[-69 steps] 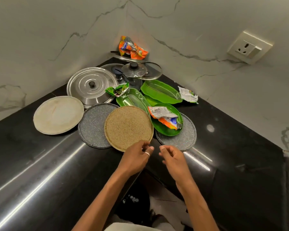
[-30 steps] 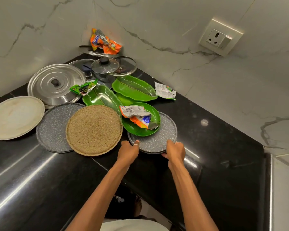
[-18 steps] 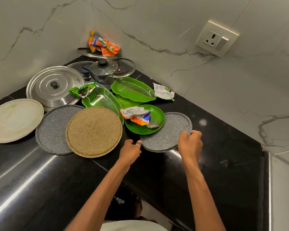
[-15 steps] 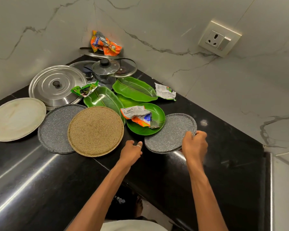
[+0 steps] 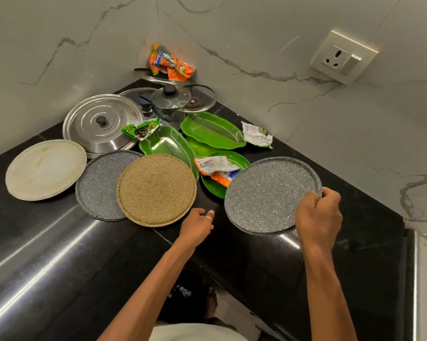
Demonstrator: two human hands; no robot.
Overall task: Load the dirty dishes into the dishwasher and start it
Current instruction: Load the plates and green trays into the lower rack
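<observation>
Little is reading clearly here; the crumpled orange wrapper in the back corner is showing white letters that look like "Kur", with the rest folding out of sight; the white wrapper lying on the green plate is showing a barcode strip near its top edge, its digits too small to read; the second white wrapper by the wall is carrying fine print, also too small; the green wrapper is showing only blurred print.

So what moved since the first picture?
The right hand gripped the grey speckled round plate and slid it rightward from under the round green plate. The left hand let go of it. The other plates, lids and wrappers stayed put.
</observation>
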